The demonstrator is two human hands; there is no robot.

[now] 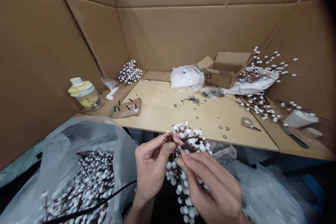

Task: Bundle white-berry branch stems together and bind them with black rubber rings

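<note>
One branch of white berries (179,188) hangs before the near edge of the tabletop (162,112). The right hand (211,183) pinches its stem between thumb and fingers; the left hand's (152,164) fingers, likewise closed, grip the brown stem tips. Beyond, small black rings (193,100) lie scattered.

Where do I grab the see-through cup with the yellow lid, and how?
I'd wrap fingers and thumb around the cup's clear body, under the yellow lid, coming from the right. The body looks rounded and stands upright, while the cardboard wall is close on its left. Don't lift by the lid: it might be loose, but I can't tell.
</note>
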